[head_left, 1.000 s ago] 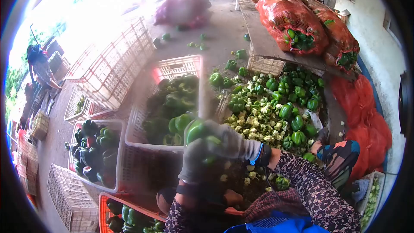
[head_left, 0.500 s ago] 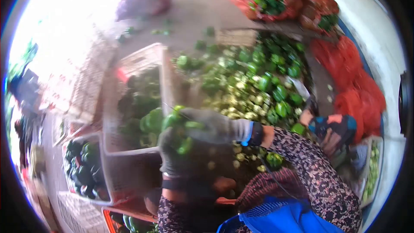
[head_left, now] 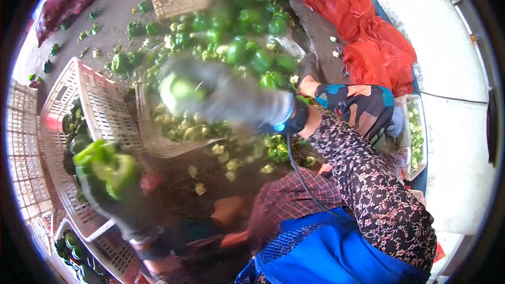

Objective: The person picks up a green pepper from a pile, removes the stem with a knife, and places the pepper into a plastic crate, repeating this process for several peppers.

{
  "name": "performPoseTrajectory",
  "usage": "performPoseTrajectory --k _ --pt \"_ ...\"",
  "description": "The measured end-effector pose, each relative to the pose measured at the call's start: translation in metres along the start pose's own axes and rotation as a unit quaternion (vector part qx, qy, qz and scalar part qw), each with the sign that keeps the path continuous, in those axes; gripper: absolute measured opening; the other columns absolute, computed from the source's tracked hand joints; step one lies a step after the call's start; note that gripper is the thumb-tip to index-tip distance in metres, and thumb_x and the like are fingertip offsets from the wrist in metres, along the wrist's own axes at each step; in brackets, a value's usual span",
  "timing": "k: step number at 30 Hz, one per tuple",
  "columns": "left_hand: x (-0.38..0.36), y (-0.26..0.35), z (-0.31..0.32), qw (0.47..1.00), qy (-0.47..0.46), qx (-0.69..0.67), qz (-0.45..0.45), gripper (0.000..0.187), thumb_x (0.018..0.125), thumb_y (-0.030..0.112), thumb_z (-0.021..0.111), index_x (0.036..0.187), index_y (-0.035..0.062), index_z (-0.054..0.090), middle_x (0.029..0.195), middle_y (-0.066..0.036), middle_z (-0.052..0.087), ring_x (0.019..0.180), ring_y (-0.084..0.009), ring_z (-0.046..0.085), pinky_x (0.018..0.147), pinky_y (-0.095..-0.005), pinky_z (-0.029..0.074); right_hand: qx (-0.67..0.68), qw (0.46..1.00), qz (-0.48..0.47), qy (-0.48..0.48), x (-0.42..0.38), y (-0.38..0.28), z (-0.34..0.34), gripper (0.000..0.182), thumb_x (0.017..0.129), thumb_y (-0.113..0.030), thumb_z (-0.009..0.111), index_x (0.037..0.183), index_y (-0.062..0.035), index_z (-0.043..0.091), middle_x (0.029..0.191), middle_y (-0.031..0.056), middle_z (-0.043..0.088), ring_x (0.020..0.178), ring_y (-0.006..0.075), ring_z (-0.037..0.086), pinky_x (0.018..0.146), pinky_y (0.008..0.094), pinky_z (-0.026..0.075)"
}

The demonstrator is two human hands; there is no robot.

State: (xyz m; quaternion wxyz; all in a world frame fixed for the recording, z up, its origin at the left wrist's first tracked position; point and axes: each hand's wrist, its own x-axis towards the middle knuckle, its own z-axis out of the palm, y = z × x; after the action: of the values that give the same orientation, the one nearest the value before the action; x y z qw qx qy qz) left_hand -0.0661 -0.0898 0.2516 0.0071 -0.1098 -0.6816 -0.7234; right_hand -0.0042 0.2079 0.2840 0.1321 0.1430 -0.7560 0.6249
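My right hand (head_left: 221,92), in a grey glove and smeared by motion, is closed around a green bell pepper (head_left: 181,93) above the pile. A thin pale line shows beside its fingers; I cannot make out what it is. Lower left, my left hand (head_left: 113,208), also gloved and blurred, holds an opened green bell pepper (head_left: 113,168) with its pale inside showing. That hand is over the near side of a white slatted crate (head_left: 113,110) with dark green peppers in it. Under my right hand lie pale pepper cores (head_left: 194,129), partly inside a clear-edged tub (head_left: 163,152).
Whole green peppers (head_left: 258,58) are heaped beyond my right hand. Red mesh bags (head_left: 368,47) lie along the wall at right. Another person's patterned trouser leg (head_left: 357,108) is close by. A box of green pieces (head_left: 415,137) stands at right, and purple-red sacks (head_left: 66,0) lie far left.
My hands, close together before, are now apart: the right one is over the pile with a whole pepper, the left one near the crate with an opened pepper. The view has swung right.
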Motion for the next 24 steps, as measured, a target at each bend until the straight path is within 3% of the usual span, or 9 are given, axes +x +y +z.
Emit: performPoseTrajectory --k 1,5,7,9,12,14,19,21,24 --pt "0.010 0.005 -0.011 0.951 0.069 -0.284 -0.106 0.039 0.102 0.030 0.060 0.130 0.0036 0.058 0.110 -0.012 0.066 0.095 -0.0219 0.066 0.081 -0.0318 0.057 -0.116 0.991 0.050 0.045 -0.011 0.008 -0.031 0.044 0.092 -0.020 0.076 0.128 -0.0108 0.052 0.102 0.0040 0.067 0.087 0.0159 0.067 0.070 0.0292 0.058" --pt "0.019 -0.015 -0.075 0.988 0.133 0.077 -0.025 0.049 0.099 0.035 0.064 0.140 0.0104 0.054 0.131 -0.012 0.059 0.106 -0.0238 0.064 0.088 -0.0390 0.058 -0.570 0.783 0.151 0.199 -0.082 0.067 -0.129 0.050 0.092 -0.016 0.073 0.140 -0.0149 0.056 0.113 0.0088 0.068 0.098 0.0198 0.067 0.085 0.0337 0.059" --pt "0.042 -0.068 -0.139 0.971 0.129 0.014 -0.199 0.055 0.098 0.033 0.065 0.145 0.0082 0.050 0.137 -0.012 0.056 0.116 -0.0232 0.060 0.096 -0.0387 0.052 -0.416 0.849 0.274 0.178 -0.151 0.102 -0.133 0.049 0.095 -0.019 0.069 0.142 -0.0153 0.056 0.118 0.0113 0.065 0.100 0.0213 0.066 0.090 0.0397 0.058" --pt "0.035 -0.054 -0.094 0.970 0.164 0.004 -0.181 0.056 0.098 0.031 0.064 0.146 0.0063 0.049 0.137 -0.011 0.056 0.126 -0.0223 0.055 0.104 -0.0405 0.044 -0.359 0.813 0.453 0.070 -0.206 0.122 -0.107 0.047 0.098 -0.025 0.064 0.143 -0.0133 0.056 0.119 0.0128 0.067 0.105 0.0244 0.066 0.098 0.0418 0.055" --pt "0.019 -0.045 -0.051 0.986 0.113 -0.008 -0.119 0.047 0.101 0.023 0.059 0.144 0.0040 0.052 0.135 -0.010 0.059 0.129 -0.0217 0.055 0.109 -0.0400 0.042 -0.518 0.782 0.339 -0.076 -0.299 0.199 -0.080 0.051 0.096 -0.032 0.064 0.142 -0.0097 0.056 0.110 0.0158 0.071 0.101 0.0307 0.069 0.096 0.0434 0.055" --pt "0.012 -0.027 -0.018 0.985 0.124 0.068 -0.103 0.043 0.102 0.018 0.057 0.142 0.0017 0.055 0.132 -0.010 0.062 0.122 -0.0207 0.060 0.107 -0.0369 0.044 -0.392 0.768 0.506 0.027 -0.303 0.203 -0.065 0.050 0.092 -0.033 0.067 0.133 -0.0050 0.061 0.106 0.0205 0.073 0.099 0.0366 0.070 0.092 0.0447 0.054" --pt "-0.019 -0.015 0.041 0.986 -0.007 0.150 -0.068 0.038 0.099 0.017 0.063 0.134 0.0017 0.063 0.125 -0.009 0.066 0.115 -0.0178 0.062 0.101 -0.0347 0.049 -0.312 0.762 0.564 0.060 -0.306 0.189 -0.076 0.036 0.090 -0.032 0.070 0.111 -0.0020 0.069 0.101 0.0243 0.072 0.098 0.0383 0.070 0.088 0.0450 0.054" --pt "-0.038 -0.022 0.064 0.970 -0.062 0.003 -0.235 0.034 0.097 0.013 0.066 0.128 0.0010 0.066 0.116 -0.006 0.069 0.105 -0.0146 0.063 0.094 -0.0310 0.053 -0.295 0.815 0.497 0.046 -0.280 0.163 -0.077 0.032 0.090 -0.028 0.070 0.108 -0.0011 0.069 0.098 0.0239 0.072 0.096 0.0381 0.070 0.086 0.0445 0.054" --pt "-0.054 -0.046 0.078 0.941 -0.214 0.087 -0.248 0.029 0.092 0.004 0.066 0.120 -0.0012 0.067 0.112 -0.009 0.069 0.099 -0.0155 0.064 0.086 -0.0290 0.053 -0.340 0.845 0.413 0.002 -0.241 0.120 -0.061 0.028 0.094 -0.026 0.068 0.110 -0.0029 0.068 0.101 0.0204 0.071 0.096 0.0368 0.069 0.084 0.0456 0.055"
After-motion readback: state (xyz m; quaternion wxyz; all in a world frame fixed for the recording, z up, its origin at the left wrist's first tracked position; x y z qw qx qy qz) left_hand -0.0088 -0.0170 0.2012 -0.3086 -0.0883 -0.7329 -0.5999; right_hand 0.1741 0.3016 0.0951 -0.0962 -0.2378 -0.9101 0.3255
